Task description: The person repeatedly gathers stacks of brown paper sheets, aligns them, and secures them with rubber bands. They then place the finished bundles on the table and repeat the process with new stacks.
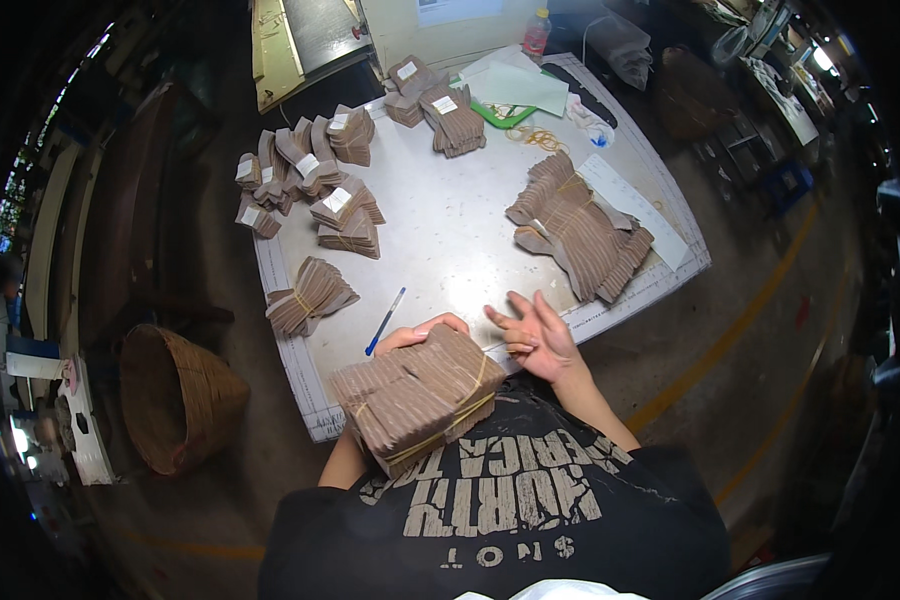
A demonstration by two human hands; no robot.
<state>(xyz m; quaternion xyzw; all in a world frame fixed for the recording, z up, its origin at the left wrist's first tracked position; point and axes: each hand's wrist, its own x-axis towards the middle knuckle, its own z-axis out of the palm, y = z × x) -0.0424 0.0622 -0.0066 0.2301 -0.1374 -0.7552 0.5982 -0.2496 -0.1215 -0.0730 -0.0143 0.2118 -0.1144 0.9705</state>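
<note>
Step in hand, as judged: handling one banded bundle, its bands perhaps being set or checked. The large block of thin grey-brown layered pieces (420, 395), material uncertain, is held in front of the torso at the near edge of the pale, flat-topped surface (440, 230); thin yellow elastic bands (448, 430) cross its near end. Left hand (425, 333): curled round the block's far side, fingers partly closed on it; remainder hidden by the block. Right hand (540, 338): raised just beside the block, fingers spread and loosely bent, nothing visible in its grasp; a fine band there could not be made out. Nearby: blue-and-white pen (386, 321) on the surface beyond the left hand; loose heap of tan elastic bands (536, 138) at the far side; wide banded grey-brown bundle (582, 235) to the right. Next move, in my judgement, calls for the left hand to keep the layers pressed and square while the right closes on a band or the block's free end; uneven pressure could fan the pieces out.
</note>
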